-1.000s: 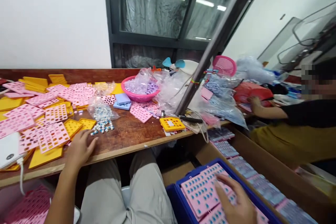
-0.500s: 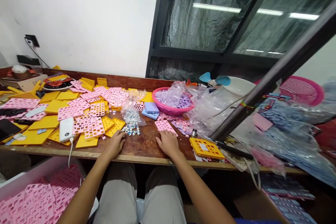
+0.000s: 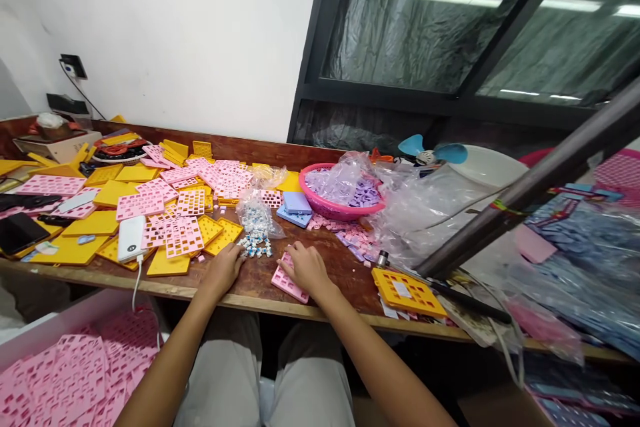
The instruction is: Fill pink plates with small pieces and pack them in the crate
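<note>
Under the right hand (image 3: 306, 269) lies a pink tray (image 3: 287, 280), flat on the wooden worktop (image 3: 345, 267) near its front edge; the fingers curl over the tray's far end and its near end pokes out below the palm, so this grip is closed on the tray. Just to the left of it, the left hand (image 3: 224, 269) rests on the worktop with its fingertips touching a small heap of white and blue pieces (image 3: 255, 246); whether that grip has closed on any piece I cannot tell. Behind the heap stands a clear bag (image 3: 255, 217) of the same pieces. Beyond the right hand sits a pink bowl (image 3: 340, 203) with pale purple bits, and to its right lies a yellow tray (image 3: 407, 288). Left of the left hand spread many pink and yellow trays, with a white power bank (image 3: 131, 237) on top.
</note>
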### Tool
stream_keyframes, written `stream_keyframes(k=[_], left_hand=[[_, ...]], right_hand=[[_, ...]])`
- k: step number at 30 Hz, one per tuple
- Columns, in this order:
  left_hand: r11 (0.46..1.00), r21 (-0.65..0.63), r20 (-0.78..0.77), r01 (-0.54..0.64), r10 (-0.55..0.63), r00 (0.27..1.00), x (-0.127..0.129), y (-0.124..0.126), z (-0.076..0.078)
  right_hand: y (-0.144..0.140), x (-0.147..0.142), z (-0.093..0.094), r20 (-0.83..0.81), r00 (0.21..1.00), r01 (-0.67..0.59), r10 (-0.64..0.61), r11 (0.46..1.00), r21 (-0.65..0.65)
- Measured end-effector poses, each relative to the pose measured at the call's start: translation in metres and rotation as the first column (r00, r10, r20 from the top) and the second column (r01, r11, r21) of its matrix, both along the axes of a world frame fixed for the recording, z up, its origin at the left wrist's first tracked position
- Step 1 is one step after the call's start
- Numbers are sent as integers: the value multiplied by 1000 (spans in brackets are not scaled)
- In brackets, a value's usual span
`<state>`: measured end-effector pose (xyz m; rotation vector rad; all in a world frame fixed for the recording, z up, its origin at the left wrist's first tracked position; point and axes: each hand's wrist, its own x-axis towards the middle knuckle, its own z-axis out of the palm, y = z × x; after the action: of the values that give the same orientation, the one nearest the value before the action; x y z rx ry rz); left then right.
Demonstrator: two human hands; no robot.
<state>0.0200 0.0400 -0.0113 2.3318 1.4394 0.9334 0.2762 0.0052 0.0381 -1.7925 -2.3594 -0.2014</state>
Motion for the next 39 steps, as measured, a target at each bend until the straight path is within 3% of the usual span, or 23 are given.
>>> stream_keyframes(k=[7, 13, 18, 23, 27, 32, 36, 39], left_hand=[[998, 21, 81, 61, -63, 995, 2, -1, 4], [995, -5, 171, 103, -101, 980, 6, -12, 21], [990, -32, 287, 135, -121, 950, 43, -51, 33], [979, 22, 102, 203, -204, 974, 94, -69, 19], [983, 2, -4, 182, -182, 983, 103, -49, 13], [974, -27, -37, 227, -227, 973, 88, 3, 29], [931, -43, 74, 363, -359, 930, 82, 40, 39], [924, -27, 161, 381, -372, 914, 83, 51, 35]], right_hand=[[49, -25, 3, -58, 971, -238, 233, 965, -109], [70, -12, -13, -276, 883, -408, 380, 912, -50], [78, 25, -18, -631, 720, -354, 289, 935, 23], [82, 55, -13, -682, 695, -413, 228, 903, -118], [82, 67, -9, -612, 743, -432, 269, 892, -133], [83, 83, -6, -532, 818, -338, 217, 931, -139], [84, 75, -11, -616, 746, -326, 254, 945, -6], [87, 62, -18, -639, 697, -386, 327, 921, 49]])
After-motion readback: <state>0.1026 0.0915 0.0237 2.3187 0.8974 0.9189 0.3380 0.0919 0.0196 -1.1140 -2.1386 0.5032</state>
